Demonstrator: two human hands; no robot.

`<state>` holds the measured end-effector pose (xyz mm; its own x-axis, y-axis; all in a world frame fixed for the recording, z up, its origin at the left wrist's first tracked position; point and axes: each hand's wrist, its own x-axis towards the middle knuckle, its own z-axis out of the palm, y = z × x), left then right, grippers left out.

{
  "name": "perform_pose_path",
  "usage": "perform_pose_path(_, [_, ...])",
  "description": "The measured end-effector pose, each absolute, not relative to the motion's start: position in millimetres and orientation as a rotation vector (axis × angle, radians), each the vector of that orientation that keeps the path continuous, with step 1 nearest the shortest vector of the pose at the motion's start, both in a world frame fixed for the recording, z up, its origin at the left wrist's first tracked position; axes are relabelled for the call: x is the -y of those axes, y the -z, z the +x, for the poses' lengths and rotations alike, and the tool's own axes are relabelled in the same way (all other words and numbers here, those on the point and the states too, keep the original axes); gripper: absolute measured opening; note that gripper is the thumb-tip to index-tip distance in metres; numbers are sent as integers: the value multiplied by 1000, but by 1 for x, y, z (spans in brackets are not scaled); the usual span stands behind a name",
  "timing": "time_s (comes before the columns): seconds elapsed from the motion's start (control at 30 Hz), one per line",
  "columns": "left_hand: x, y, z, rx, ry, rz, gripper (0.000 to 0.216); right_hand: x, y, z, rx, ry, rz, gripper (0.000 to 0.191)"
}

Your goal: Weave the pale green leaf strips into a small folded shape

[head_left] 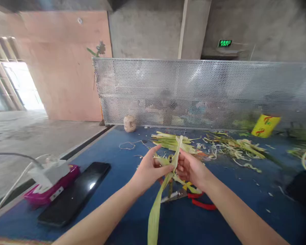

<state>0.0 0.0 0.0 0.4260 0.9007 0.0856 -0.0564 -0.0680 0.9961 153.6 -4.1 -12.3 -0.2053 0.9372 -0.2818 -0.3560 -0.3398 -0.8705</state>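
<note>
A long pale-green leaf strip (155, 217), which looks like corn husk, runs up from the bottom of the picture between my two hands. My left hand (150, 166) pinches it between thumb and fingers near its middle. Closed around its paler upper part is my right hand (192, 170), fingers curled. Beneath my hands lie leaf scraps and red-handled scissors (204, 205), partly hidden. A flat greyish blade-like piece (172, 196) rests beside them. Just beyond is a stack of similar leaf strips (168, 140).
On the blue table (122, 190) a black phone (75, 192) and a purple power strip (51, 192) with plugs lie left. Loose fibres (241, 148) and a yellow packet (265, 126) are at right. A roll of twine (130, 123) stands before the perforated metal screen (142, 78).
</note>
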Motion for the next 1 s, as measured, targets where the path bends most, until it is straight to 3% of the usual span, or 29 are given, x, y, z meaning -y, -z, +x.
perform_pose_path(0.13, [2,1,0,-763,-899,1438,83,-3,8,159,774,-1520,-999,36])
perform_pose_path(0.33, [1,1,0,-739,-865,1466,82,-8,18,165,1023,-1291,-1122,40])
perform_pose_path(1.0, [0,3,-3,-658,-775,1449,88,-9,19,169,712,-1532,-957,29])
